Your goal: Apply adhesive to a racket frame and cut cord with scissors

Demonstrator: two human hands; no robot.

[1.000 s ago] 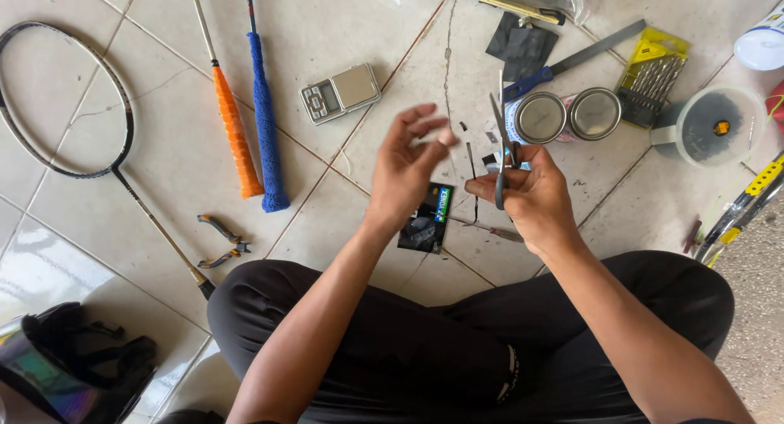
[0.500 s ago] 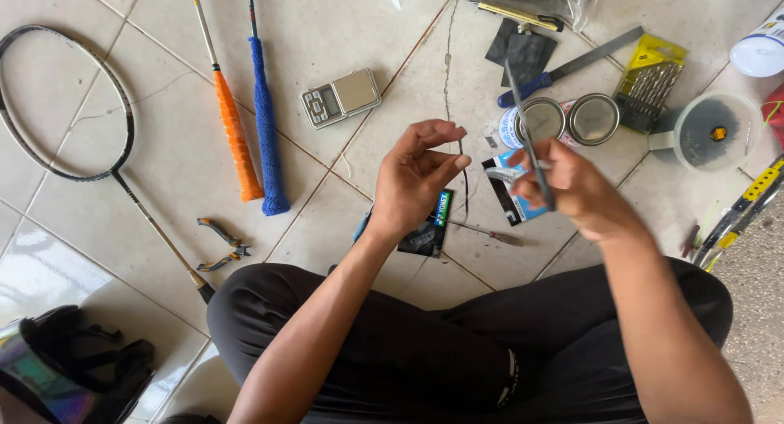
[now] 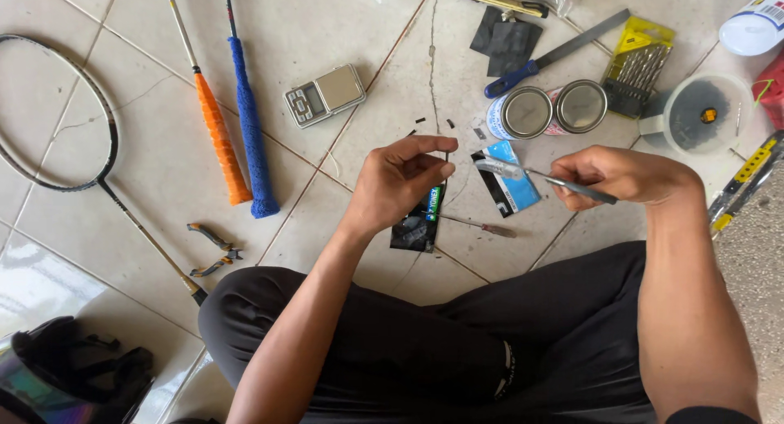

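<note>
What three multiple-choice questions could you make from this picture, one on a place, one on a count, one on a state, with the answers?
1. Where does the pocket scale lie?
A. right of the blue racket grip
B. on the black trousers
C. inside the plastic cup

2. How many round tins stand side by side?
A. one
B. two
C. four

3. What is the right hand doing?
A. resting flat on the floor
B. holding a thin metal tool
C. gripping the pliers

Answers: 1 A, the scale sits on the tile just right of the blue grip. 2 B, two lids show next to each other. 3 B, its fingers pinch the tool, which points toward the left hand.
</note>
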